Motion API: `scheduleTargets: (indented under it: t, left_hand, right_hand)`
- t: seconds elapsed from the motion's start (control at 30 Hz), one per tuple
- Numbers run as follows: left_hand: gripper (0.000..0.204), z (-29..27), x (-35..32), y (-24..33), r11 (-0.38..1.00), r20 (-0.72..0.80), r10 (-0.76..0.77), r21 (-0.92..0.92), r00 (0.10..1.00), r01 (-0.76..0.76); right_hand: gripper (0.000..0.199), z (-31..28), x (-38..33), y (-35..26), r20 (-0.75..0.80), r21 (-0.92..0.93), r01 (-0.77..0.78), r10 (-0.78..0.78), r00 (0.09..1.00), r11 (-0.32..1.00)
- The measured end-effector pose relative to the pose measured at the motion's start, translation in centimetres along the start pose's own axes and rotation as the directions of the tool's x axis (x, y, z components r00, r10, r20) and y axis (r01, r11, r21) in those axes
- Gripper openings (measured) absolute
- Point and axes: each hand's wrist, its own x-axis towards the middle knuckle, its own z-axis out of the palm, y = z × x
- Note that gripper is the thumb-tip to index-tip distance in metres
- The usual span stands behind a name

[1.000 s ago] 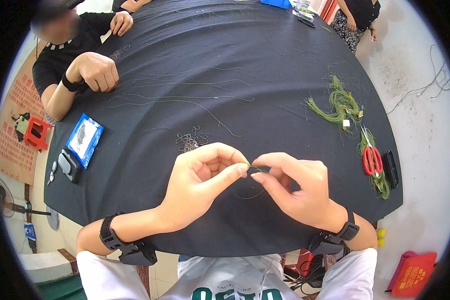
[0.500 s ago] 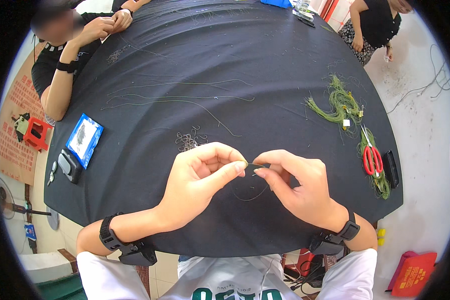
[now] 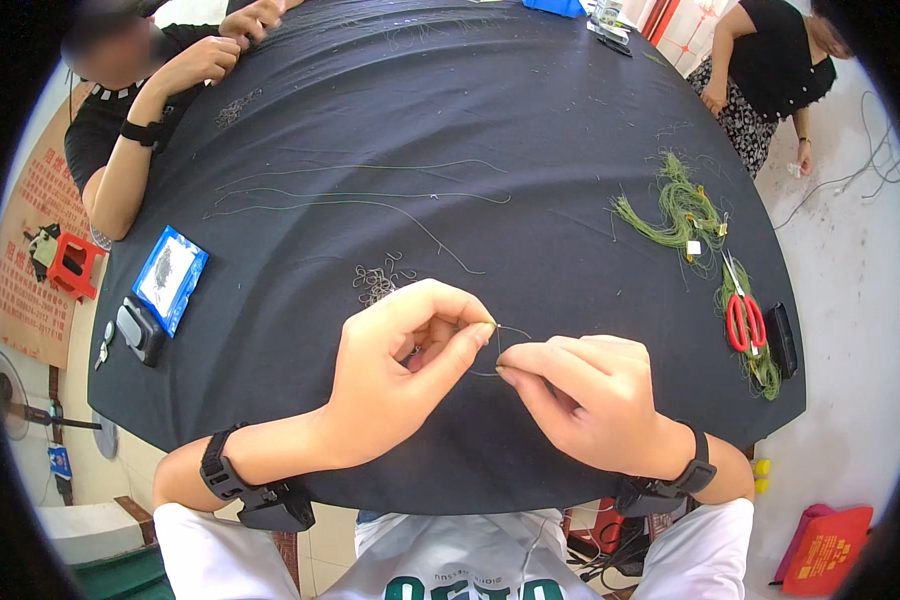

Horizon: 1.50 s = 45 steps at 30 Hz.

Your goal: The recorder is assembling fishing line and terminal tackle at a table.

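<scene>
My left hand [image 3: 402, 368] and my right hand [image 3: 592, 400] meet over the near part of a black table [image 3: 450, 120]. Both pinch a thin dark line [image 3: 515, 333] that bows into a small loop between the fingertips. A small hook seems to sit in my left fingertips, but it is too small to be sure. A little pile of small metal hooks [image 3: 375, 283] lies just beyond my left hand. Three long thin lines [image 3: 370, 195] stretch across the cloth further out.
Red-handled scissors [image 3: 743, 318] and a bundle of green line [image 3: 682, 212] lie at the right, beside a black flat case [image 3: 781, 340]. A blue box [image 3: 170, 276] and a dark device [image 3: 140, 330] sit at the left edge. One person [image 3: 140, 120] works at the far left; another stands at the far right [image 3: 770, 70].
My right hand has drawn slightly away from my left, opening the small loop of line between them. The person at the far left has lifted both hands toward the table's far edge.
</scene>
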Motion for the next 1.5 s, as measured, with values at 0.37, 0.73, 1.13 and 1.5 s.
scheduleTargets:
  t: [0.37, 0.73, 1.13, 1.5]
  left_hand:
    - [0.016, 0.0, 0.2, 1.1, 0.827, 0.162, 0.419, 0.338, 0.894, -0.449]
    - [0.016, 0.0, 0.1, 1.3, 0.822, 0.191, 0.444, 0.303, 0.875, -0.483]
    - [0.014, 0.0, 0.1, 1.0, 0.799, 0.110, 0.490, 0.339, 0.865, -0.496]
    - [0.020, 0.2, 0.3, 0.6, 0.634, 0.209, 0.628, 0.420, 0.749, -0.649]
  right_hand:
    - [0.024, -1.5, 0.4, 0.1, -0.127, -0.170, 0.120, -0.142, 0.982, 0.978]
    - [0.017, -1.1, 0.7, 1.0, -0.072, 0.085, 0.005, 0.001, 0.997, 0.996]
    - [0.020, 0.0, 0.1, 0.3, -0.042, 0.036, 0.165, -0.164, 0.986, 0.986]
    - [0.030, -2.0, 0.9, -0.3, -0.118, -0.189, 0.274, -0.299, 0.947, 0.943]
